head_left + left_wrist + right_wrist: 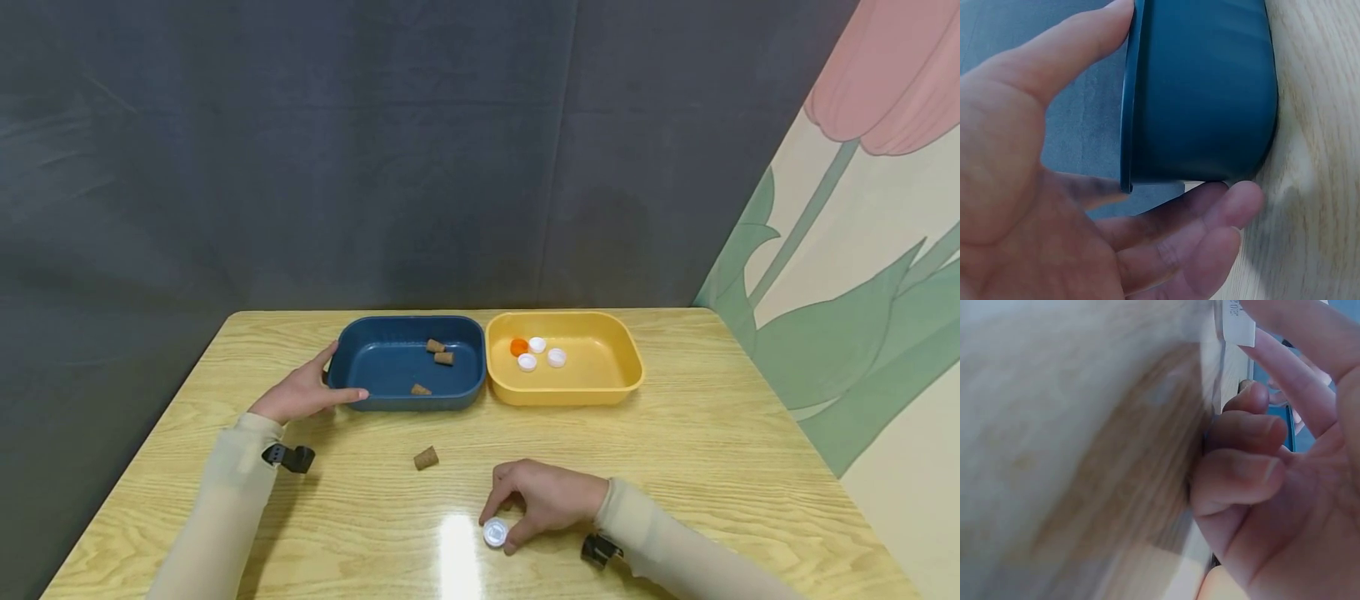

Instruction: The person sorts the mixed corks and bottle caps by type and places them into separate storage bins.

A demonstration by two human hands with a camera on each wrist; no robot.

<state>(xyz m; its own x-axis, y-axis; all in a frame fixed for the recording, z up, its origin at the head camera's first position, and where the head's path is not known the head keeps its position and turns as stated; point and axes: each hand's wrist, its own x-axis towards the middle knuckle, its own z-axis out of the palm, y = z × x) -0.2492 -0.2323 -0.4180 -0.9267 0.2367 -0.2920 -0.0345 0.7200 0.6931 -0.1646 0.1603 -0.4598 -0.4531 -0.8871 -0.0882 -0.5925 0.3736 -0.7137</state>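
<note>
My left hand (303, 393) holds the left end of a blue plastic bin (397, 403). In the left wrist view the thumb (1094, 31) lies along the bin's rim, and the other fingers bend against the outside of its end wall. Near the front of the table, my right hand (551, 496) pinches a white bottle cap (495, 532) between thumb and forefinger. That cap's edge (1239, 325) shows at the top of the right wrist view, where the remaining fingers are curled in. A cork (426, 457) lies on the table between the hands.
Inside the blue bin are several corks, among them one near its front wall (421, 389). A yellow bin (566, 397) stands against its right side, holding an orange cap (519, 347) and several white caps (557, 357). A dark curtain (450, 167) hangs behind the table.
</note>
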